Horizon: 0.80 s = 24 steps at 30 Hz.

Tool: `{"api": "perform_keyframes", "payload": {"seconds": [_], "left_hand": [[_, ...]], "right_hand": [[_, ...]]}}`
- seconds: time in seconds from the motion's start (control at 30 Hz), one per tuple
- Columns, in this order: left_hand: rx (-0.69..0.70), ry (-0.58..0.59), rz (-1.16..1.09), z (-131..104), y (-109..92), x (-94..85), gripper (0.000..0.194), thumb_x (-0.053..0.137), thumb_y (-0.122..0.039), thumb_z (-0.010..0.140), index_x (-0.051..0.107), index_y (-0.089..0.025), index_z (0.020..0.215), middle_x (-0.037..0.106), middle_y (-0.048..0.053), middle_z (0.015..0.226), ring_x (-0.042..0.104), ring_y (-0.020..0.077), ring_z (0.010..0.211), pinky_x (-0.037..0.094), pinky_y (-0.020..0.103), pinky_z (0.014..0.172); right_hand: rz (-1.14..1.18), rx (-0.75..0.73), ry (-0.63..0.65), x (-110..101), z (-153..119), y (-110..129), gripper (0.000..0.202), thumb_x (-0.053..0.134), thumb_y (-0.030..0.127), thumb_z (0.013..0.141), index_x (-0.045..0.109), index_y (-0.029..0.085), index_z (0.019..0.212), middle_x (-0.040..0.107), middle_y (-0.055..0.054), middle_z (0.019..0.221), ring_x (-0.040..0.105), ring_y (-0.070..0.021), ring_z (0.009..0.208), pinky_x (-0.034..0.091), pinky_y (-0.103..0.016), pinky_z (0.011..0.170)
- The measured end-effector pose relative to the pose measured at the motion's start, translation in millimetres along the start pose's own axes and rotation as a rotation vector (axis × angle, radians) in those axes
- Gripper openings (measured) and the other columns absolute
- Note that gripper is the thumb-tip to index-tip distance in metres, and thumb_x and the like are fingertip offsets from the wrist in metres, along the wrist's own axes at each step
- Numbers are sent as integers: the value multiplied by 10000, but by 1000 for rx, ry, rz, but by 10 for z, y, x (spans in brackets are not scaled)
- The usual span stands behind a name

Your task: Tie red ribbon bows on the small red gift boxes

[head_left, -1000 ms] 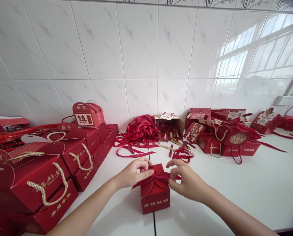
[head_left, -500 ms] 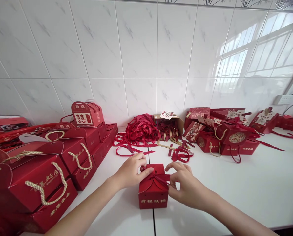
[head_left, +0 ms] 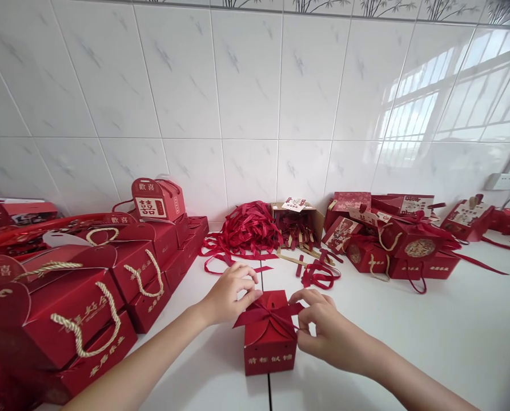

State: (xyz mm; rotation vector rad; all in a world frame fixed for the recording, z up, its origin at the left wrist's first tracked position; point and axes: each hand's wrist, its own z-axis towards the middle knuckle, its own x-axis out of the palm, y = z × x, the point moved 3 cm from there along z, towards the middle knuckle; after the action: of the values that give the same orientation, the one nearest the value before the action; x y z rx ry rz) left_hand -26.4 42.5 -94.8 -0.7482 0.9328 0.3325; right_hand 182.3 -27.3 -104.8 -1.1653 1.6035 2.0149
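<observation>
A small red gift box with gold lettering stands upright before me on the white table. Across its petal-fold top lies a dark red ribbon, knotted in the middle, with tails spreading to both sides. My left hand is at the box's back left corner. Its fingers are curved, thumb apart from the index finger, with nothing visible between them. At the right side my right hand pinches a thin ribbon end between thumb and index finger; the fingertips partly hide it.
Red gift boxes with gold rope handles are stacked along the left. A heap of red ribbon lies by the tiled wall, beside an open carton of ribbon pieces. More decorated boxes stand at the back right. Loose ribbon lies behind my box.
My left hand has let go of the ribbon and moved slightly back; the left tail now lies spread over the box edge. My right hand stays at the right side. The view has shifted slightly.
</observation>
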Motion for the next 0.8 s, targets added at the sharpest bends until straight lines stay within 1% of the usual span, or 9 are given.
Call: {"api": "perform_keyframes", "payload": {"seconds": [0.2,0.37,0.43,0.5,0.57,0.63,0.73,0.77,0.8], "left_hand": [[5,-96,27,-18,52,2,342,492,-332,886,546,-171,589,544,67,1013,496,239,989,324,427,904],[-50,-159,-94,4,119,69,328,536,-354,856,537,-173,582,517,68,1011,494,254,1000,321,433,921],[-87,-176,-185,38,147,115,323,553,-367,846,527,-174,589,504,67,1034,500,249,1022,334,419,942],[-130,-190,-292,70,175,160,307,566,-379,839,523,-177,611,496,66,1070,502,244,1062,335,407,975],[-176,-202,-411,84,207,203,238,597,-391,818,545,-194,695,501,67,1100,503,244,1098,359,394,973],[-223,-216,-541,68,251,247,212,631,-399,790,559,-231,897,507,70,1140,531,238,1082,415,376,919],[-310,-254,-727,-6,353,339,409,588,-415,817,433,-273,1167,514,78,1181,581,204,1003,458,351,862],[-345,-269,-777,-37,395,378,412,552,-428,839,404,-273,1191,516,78,1184,587,192,983,462,343,850],[-380,-280,-822,-67,436,421,394,520,-443,855,398,-266,1186,522,77,1176,590,185,966,467,333,830]], "right_hand": [[10,16,-11,15,14,-35,166,516,179,758,468,170,599,499,-52,1234,393,-301,1207,348,-463,978],[-6,26,-18,-11,32,-63,175,528,215,786,495,174,619,489,-51,1271,386,-306,1236,345,-480,992],[-33,-6,-21,-67,40,-76,214,521,274,832,499,181,640,519,-53,1218,423,-283,1202,326,-491,1010],[-54,-43,-56,-165,56,-98,288,480,392,888,495,195,679,562,-58,1090,487,-253,1105,343,-490,997],[-43,-41,-137,-286,81,-131,363,401,507,918,490,209,730,574,-57,972,530,-232,986,407,-466,929],[-11,-24,-231,-379,109,-145,392,352,553,924,497,219,779,577,-59,951,542,-222,927,458,-427,850],[-9,-95,-281,-380,154,-71,337,426,549,902,551,236,903,570,-67,1087,530,-223,1027,454,-406,902],[-30,-134,-257,-341,174,-30,330,491,543,873,564,243,991,551,-76,1161,511,-232,1091,436,-407,944],[-62,-171,-213,-289,198,9,399,562,540,831,554,248,1104,518,-89,1242,478,-249,1160,415,-414,983]]}}
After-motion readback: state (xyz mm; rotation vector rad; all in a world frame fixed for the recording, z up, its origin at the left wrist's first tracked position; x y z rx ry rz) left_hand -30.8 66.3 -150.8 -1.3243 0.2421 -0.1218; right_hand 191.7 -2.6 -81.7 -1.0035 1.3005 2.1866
